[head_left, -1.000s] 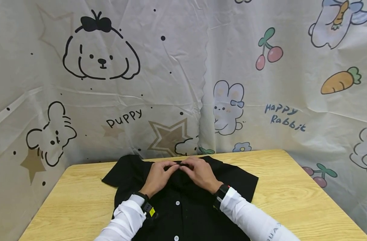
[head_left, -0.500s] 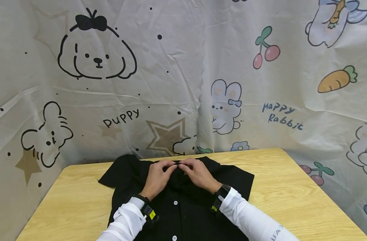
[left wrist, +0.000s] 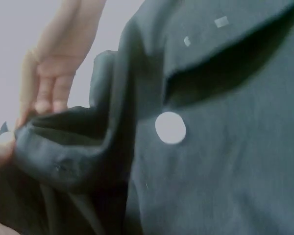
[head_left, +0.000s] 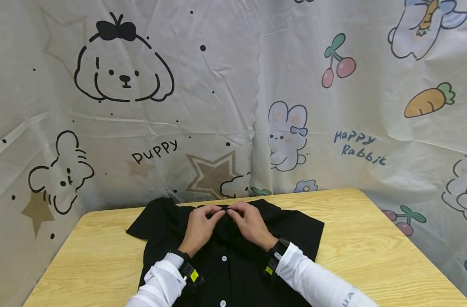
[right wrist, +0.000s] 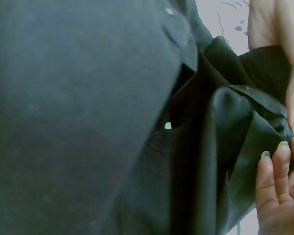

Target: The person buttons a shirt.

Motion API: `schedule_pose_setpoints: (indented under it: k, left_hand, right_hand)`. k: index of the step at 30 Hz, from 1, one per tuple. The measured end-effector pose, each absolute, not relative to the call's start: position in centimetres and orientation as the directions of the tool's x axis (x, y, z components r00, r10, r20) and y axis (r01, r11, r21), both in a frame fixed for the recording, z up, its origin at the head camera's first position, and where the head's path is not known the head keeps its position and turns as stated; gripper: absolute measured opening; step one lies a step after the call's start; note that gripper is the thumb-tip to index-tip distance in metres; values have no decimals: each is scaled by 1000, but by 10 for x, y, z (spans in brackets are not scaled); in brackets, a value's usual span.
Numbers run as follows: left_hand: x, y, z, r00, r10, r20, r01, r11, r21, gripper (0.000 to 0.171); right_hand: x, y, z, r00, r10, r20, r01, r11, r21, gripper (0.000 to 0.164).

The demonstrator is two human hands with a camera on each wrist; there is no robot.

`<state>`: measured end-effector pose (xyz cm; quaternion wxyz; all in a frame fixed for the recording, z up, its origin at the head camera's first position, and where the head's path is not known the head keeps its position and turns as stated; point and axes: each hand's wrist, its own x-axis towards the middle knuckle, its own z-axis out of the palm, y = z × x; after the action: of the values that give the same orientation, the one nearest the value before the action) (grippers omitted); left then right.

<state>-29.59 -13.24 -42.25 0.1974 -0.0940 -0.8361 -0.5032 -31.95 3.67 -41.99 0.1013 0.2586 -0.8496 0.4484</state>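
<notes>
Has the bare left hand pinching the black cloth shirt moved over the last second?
No, not visibly: in the head view, the left hand keeps its place against the far edge of the pale wood-grain table.

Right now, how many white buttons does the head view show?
2 on the black shirt: upper white button, mid-front; lower white button, at the bottom edge. Others may be hidden.

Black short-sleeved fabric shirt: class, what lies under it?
Under the shirt lies the yellow wood-grain tabletop, visible around its edges; the part the shirt covers cannot be seen.
</notes>
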Motion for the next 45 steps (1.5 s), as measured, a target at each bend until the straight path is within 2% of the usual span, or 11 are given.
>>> schedule_pose_setpoints:
  k: [4, 8, 15, 23, 28, 32, 34, 37, 41, 43, 45]
  left_hand:
    - [-296, -134, -422, -903, -48, 426, 361, 454, 815, 9]
    - [-296, -136, -421, -909, -48, 414, 360, 412, 837, 9]
    - [-294, -137, -416, -913, -3, 407, 375, 381, 845, 13]
    - [-299, -145, -416, -963, 96, 251, 267, 252, 930, 21]
    - [-299, -153, -417, -955, 173, 240, 276, 234, 932, 27]
    - [-297, -160, -421, -936, 260, 239, 301, 236, 924, 27]
    - [-296, -162, -424, -925, 284, 251, 330, 278, 902, 25]
    - [-294, -163, -429, -913, 297, 280, 387, 411, 825, 23]
    - [-291, -162, -437, -850, 370, 375, 527, 596, 605, 24]
    - [-291, -161, -439, -802, 425, 420, 595, 632, 496, 19]
    - [-292, -162, -441, -775, 459, 435, 628, 636, 448, 14]
  right_hand:
    - [-320, 36, -419, -837, -349, 422, -544, 441, -714, 15]
    - [-323, 41, -415, -837, -389, 385, -532, 408, -742, 17]
    - [-330, 52, -408, -797, -451, 401, -594, 467, -655, 16]
    - [-331, 53, -406, -831, -446, 333, -528, 442, -725, 15]
    - [-331, 54, -408, -816, -498, 292, -521, 416, -745, 19]
    - [-332, 59, -410, -820, -515, 251, -468, 349, -812, 21]
    - [-332, 63, -410, -830, -507, 232, -431, 320, -843, 22]
    - [-328, 66, -405, -837, -507, 206, -395, 298, -869, 22]
    - [-316, 68, -396, -812, -549, 199, -404, 283, -870, 20]
    - [-315, 70, -399, -793, -573, 209, -417, 260, -871, 18]
    - [-319, 73, -408, -777, -595, 206, -415, 237, -878, 18]
